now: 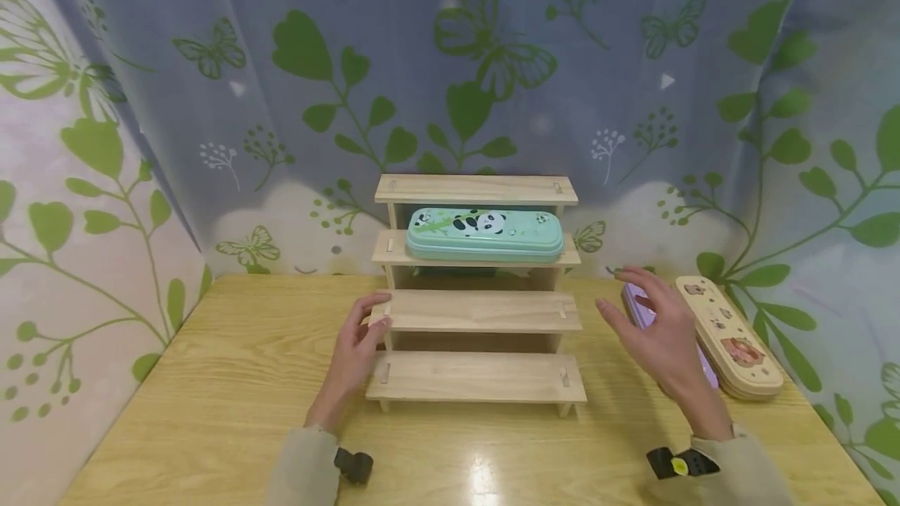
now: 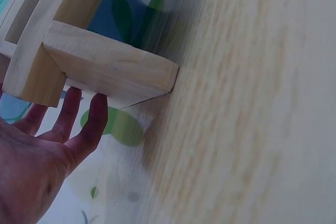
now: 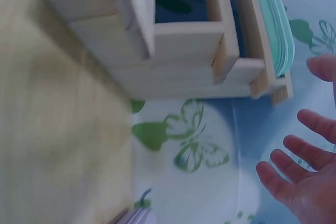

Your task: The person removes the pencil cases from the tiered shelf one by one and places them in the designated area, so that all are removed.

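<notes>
A stepped wooden rack stands in the middle of the table. On its second tier from the top lies a mint-green pencil case with a panda picture. My left hand holds the left end of the third tier, thumb toward the front; in the left wrist view its fingers bend up against the rack's side. My right hand is in the air to the right of the rack, fingers spread and nothing in them. Behind it is a purple case, partly hidden, beside a cream case with cartoon animals.
The wooden table meets a curtain with butterflies and leaves at its back; similar cloth hangs on both sides. The purple and cream cases lie along the table's right edge.
</notes>
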The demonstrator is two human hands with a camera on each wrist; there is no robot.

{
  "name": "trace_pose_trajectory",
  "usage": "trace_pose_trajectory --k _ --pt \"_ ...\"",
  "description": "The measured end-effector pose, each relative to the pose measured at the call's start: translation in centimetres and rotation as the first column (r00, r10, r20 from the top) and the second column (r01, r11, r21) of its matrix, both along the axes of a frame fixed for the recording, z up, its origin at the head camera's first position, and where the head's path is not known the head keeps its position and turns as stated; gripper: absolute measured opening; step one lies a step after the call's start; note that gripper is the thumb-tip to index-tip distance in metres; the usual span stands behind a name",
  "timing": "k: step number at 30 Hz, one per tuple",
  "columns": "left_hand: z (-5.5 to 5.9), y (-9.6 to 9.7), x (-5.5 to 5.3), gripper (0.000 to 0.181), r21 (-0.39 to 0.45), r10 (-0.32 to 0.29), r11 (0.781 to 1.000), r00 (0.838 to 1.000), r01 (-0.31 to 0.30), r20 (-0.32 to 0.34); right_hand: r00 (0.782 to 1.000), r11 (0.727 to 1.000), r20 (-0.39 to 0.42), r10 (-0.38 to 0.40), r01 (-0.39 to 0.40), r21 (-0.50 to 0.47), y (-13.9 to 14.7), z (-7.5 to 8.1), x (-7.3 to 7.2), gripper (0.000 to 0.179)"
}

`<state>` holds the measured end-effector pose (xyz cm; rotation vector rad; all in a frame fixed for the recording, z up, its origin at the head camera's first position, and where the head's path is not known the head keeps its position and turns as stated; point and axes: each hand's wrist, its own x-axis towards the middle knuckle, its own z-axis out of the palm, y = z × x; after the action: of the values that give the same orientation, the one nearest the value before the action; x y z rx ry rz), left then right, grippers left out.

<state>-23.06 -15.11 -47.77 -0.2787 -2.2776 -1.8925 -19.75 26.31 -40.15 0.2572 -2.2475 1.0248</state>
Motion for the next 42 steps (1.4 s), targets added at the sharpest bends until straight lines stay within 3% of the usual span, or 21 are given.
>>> trace_pose_trajectory --k 7,23,30,42 --pt "-0.1 0.1 0.1 0.036 -0.012 0.002 1.000 1.000 -0.002 0.000 0.998 0.999 -0.042 0.047 -0.046 0.014 -1.9 1.4 -2.1 0.045" --pt "-0.2 0.0 0.2 0.036 -0.020 0.014 1.000 1.000 -0.015 -0.007 0.991 0.991 0.030 0.128 -0.127 -0.028 -4.5 2.6 -5.2 0.050" --pt "0.0 0.1 0.1 0.036 -0.002 0.011 1.000 1.000 -0.011 -0.003 0.986 0.992 0.106 0.128 -0.125 -0.031 -4.8 2.7 -6.3 0.057" --pt "0.1 0.0 0.1 0.036 -0.011 0.004 1.000 1.000 -0.004 -0.008 0.956 0.981 0.222 0.193 -0.183 -0.066 -5.7 3.2 -7.3 0.067"
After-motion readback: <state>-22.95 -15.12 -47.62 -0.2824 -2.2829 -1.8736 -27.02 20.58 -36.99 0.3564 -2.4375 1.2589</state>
